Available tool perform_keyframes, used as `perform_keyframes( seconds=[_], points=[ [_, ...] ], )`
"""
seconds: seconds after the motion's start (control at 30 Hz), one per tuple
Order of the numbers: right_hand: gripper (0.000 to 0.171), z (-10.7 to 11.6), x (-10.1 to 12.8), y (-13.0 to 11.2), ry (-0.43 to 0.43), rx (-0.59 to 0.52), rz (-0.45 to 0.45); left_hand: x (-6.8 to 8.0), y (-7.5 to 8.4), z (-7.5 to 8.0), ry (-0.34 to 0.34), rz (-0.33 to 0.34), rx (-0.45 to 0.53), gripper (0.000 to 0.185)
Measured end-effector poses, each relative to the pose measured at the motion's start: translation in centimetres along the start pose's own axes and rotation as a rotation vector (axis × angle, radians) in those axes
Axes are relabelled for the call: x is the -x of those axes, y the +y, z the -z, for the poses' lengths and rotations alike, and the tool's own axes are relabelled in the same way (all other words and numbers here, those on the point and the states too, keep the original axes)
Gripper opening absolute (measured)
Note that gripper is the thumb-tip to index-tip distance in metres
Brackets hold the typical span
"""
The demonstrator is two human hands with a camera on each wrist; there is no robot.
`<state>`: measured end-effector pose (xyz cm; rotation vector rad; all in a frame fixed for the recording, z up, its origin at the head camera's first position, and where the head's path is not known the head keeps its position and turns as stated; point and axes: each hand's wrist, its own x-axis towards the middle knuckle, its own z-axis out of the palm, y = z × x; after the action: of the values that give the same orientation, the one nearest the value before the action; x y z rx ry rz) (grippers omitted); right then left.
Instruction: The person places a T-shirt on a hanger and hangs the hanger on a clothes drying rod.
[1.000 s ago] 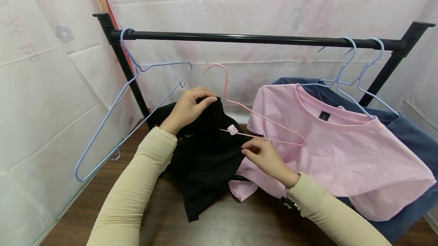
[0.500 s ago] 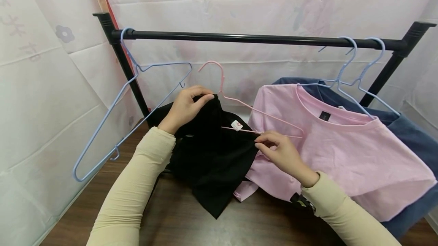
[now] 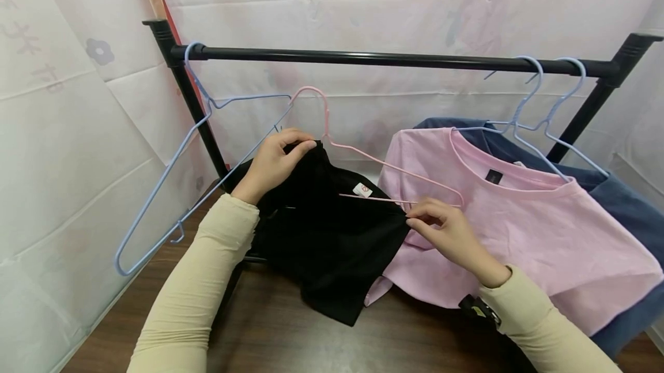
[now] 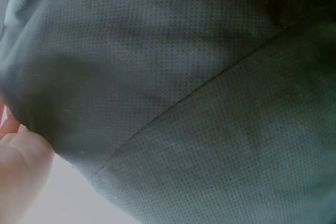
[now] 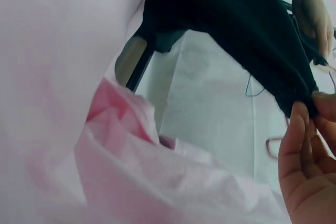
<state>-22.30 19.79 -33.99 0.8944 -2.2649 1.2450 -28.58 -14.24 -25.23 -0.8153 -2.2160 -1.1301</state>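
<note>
— Both hands have a grip on the black garment [image 3: 321, 229], then?

— Yes. Left hand [image 3: 272, 162] has its fingers curled round the top edge of the cloth, right beside the neck of the pink hanger [image 3: 363, 159]. Right hand [image 3: 448, 234] pinches the other upper corner between thumb and fingertips, just under the hanger's lower bar.

— Is the hanger inside the garment?

— Partly. Its hook stands up free next to the left hand, one sloping arm and the lower bar show bare on the right, and the cloth hides the rest. A small white label [image 3: 362, 189] shows on the black fabric near the bar.

— Where does the garment sit?

— Stretched between the two hands, in front of the black rail [image 3: 394, 60] and below it, with the lower part drooping onto the dark wooden surface [image 3: 280, 338].

— What do the wrist views add?

— Left wrist shows little but black weave with a seam across it. Right wrist shows the fingertips [image 5: 302, 124] closed on the black hem, pink cloth bunched below.

— What else is about?

— An empty blue hanger [image 3: 197, 159] hangs tilted at the rail's left end. On the right, a pink T-shirt [image 3: 519, 229] and a dark blue T-shirt [image 3: 622, 200] hang on blue hangers, the pink one in front and touching the black garment's edge.
</note>
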Motion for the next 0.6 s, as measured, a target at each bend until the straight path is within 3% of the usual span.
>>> perform_keyframes(
  seconds=[0.17, 0.6],
  points=[
    [0.016, 0.7, 0.3, 0.4, -0.005, 0.008, 0.015, 0.1, -0.2, 0.5, 0.008, 0.007, 0.012, 0.019],
    [0.015, 2.1, 1.1, 0.9, 0.053, 0.159, -0.010, 0.1, -0.4, 1.2, 0.063, -0.024, 0.040, 0.018]
  ],
)
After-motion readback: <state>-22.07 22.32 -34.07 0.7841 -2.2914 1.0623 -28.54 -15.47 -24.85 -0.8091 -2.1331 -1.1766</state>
